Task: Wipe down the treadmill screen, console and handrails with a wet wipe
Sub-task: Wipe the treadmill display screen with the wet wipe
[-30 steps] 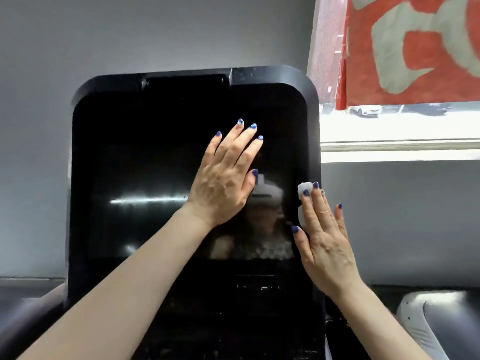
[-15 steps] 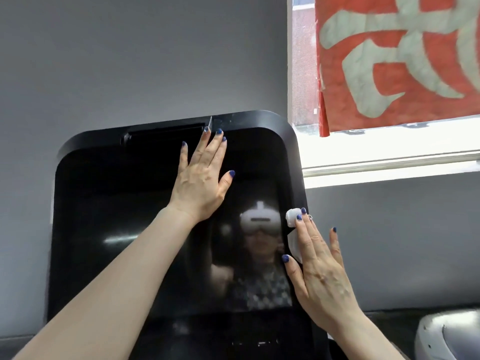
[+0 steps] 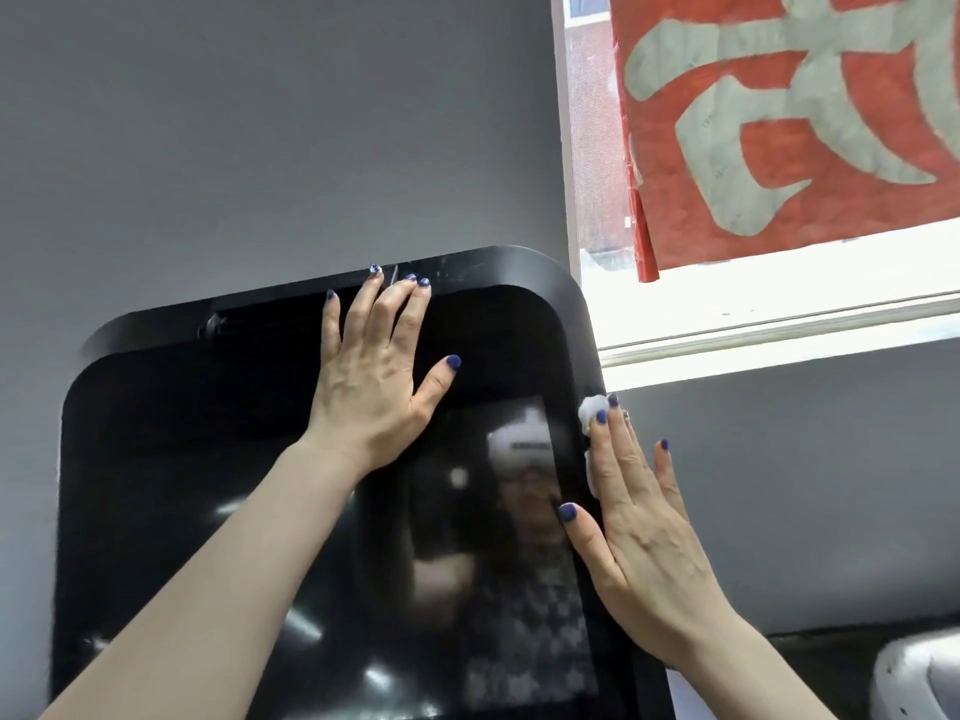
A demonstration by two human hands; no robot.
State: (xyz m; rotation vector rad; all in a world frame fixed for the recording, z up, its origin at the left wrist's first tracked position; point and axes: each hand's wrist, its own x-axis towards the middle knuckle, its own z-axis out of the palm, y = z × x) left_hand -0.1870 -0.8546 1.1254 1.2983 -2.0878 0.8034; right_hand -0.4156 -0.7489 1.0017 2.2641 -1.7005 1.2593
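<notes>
Both hands flat on the screen (image 3: 208,485): left hand (image 3: 371,387) spread near the top edge, right hand (image 3: 639,532) pressing the wipe (image 3: 592,407) against the right edge, fingers looking straight.

We are looking through a single head-worn camera, tilting upward and forward, sitting close to the treadmill screen (image 3: 218,511), which is filling the lower frame beneath the grey wall (image 3: 260,137) and window (image 3: 753,304).
</notes>
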